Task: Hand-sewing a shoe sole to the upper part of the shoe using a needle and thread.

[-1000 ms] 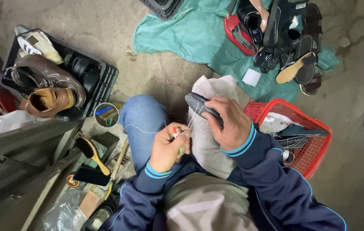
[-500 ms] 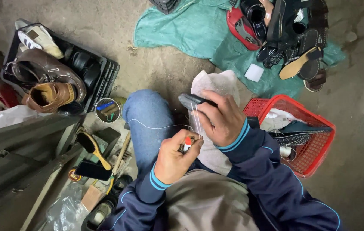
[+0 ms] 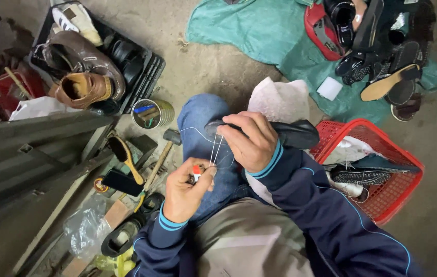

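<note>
Left hand (image 3: 185,187) lowered since before — pinching red-tipped awl (image 3: 196,171), right hand (image 3: 249,141) gripping black shoe (image 3: 280,132), red basket (image 3: 377,169) holding soles, crate (image 3: 146,77) holding shoes.

The right hand (image 3: 249,141) covers the middle of the dark, flat black shoe (image 3: 290,134), so only its two ends show. The small red-and-white tool (image 3: 196,170) pinched in the left hand (image 3: 185,191) is mostly hidden by the fingers and too small to identify. The heap of dark sandals and shoes (image 3: 377,46) is cut off by the top edge. The contents of the round open tin (image 3: 150,113) are too small to tell.
</note>
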